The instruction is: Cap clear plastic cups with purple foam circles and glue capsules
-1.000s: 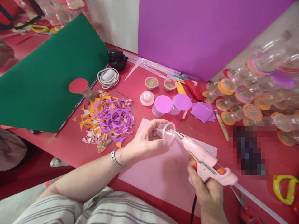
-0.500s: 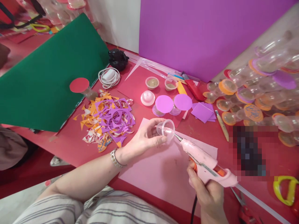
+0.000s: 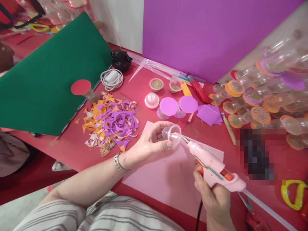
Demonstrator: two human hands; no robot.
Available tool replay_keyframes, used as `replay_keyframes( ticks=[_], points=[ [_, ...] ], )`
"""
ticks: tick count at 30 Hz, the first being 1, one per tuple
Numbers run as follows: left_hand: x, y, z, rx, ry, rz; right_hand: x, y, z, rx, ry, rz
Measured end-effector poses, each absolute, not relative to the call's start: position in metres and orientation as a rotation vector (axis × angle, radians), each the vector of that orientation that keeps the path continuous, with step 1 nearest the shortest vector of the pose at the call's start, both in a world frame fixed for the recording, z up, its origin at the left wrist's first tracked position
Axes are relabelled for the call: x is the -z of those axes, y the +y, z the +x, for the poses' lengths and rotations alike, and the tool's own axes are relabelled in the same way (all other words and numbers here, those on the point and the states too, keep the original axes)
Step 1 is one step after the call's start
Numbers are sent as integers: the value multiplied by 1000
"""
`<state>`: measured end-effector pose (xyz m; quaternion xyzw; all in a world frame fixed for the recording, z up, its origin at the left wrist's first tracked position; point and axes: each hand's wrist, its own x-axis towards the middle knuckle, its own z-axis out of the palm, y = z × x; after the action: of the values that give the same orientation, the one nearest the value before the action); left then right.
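A small clear plastic cup lies on its side in my left hand, its rim facing right, my thumb and fingers closed around it. In my right hand is a pink glue gun with an orange trigger; a finger rests at the trigger. The metal nozzle points at the cup's rim, and I cannot tell whether it touches. A long glue stick sticks out of the gun's back. Under both hands lies a pink sheet.
Purple and orange paper scraps are heaped at left. Behind the hands stand cups with purple discs, a pink-topped cup and purple squares. Stacked cup pieces fill the right. Scissors lie front right. A green board leans left.
The glue gun and the clear cup have shifted very slightly to the right. Both hands keep the same grip.
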<state>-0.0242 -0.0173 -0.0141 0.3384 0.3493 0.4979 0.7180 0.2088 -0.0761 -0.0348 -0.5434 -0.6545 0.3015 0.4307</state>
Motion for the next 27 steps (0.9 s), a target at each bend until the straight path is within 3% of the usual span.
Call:
replay_keyframes(
  ticks=[27],
  points=[
    [13, -18, -24, -1132, 906, 700, 45, -80, 223, -775, -1798, -1314]
  ],
)
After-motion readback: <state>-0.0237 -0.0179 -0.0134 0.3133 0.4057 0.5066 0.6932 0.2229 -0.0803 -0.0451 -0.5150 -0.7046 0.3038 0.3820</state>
